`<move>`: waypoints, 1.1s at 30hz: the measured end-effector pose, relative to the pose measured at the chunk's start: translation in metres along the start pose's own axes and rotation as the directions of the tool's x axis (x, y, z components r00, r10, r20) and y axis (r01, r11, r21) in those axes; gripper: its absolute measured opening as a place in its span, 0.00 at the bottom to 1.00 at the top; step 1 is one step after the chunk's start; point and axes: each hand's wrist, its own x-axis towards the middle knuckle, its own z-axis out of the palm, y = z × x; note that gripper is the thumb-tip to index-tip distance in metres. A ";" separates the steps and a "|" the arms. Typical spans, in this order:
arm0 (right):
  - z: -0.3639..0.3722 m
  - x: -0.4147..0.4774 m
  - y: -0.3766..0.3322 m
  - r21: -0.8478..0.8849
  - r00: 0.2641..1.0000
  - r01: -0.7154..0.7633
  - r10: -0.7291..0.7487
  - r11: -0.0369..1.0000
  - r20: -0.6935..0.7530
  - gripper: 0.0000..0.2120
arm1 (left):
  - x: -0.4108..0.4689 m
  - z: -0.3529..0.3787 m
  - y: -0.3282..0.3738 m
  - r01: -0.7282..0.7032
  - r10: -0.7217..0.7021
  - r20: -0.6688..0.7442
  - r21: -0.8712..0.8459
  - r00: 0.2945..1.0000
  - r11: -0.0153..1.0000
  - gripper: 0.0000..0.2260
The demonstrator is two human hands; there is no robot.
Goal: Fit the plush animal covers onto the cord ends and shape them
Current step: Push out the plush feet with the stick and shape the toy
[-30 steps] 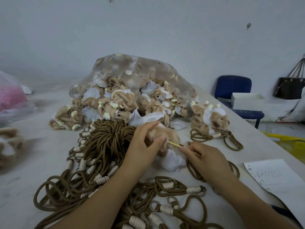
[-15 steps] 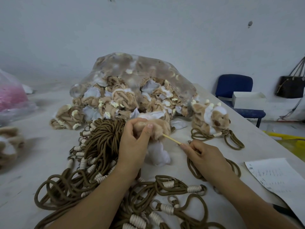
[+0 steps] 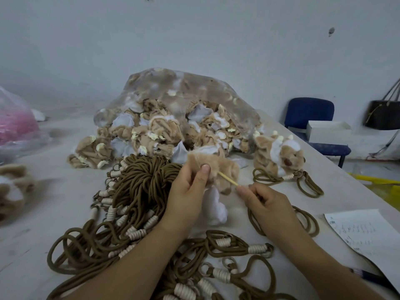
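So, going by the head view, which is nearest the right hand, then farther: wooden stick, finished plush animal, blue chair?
1. Wooden stick: pinched in the right hand.
2. Finished plush animal: just beyond, slightly right.
3. Blue chair: far back on the right.

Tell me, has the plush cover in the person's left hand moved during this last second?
Yes. The plush cover, gripped by the left hand, has lifted slightly toward the clear bag of covers behind it, which has stayed put.

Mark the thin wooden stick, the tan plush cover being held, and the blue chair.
thin wooden stick point(image 3: 228, 179), head view, mid-shaft.
tan plush cover point(image 3: 226, 166), head view, furry body.
blue chair point(image 3: 308, 111), head view, backrest.
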 end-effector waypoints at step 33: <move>-0.007 0.003 0.004 0.017 1.000 0.018 -0.019 1.000 0.002 0.25 | -0.005 0.010 0.000 0.050 -0.037 0.132 -0.094 0.991 0.994 0.13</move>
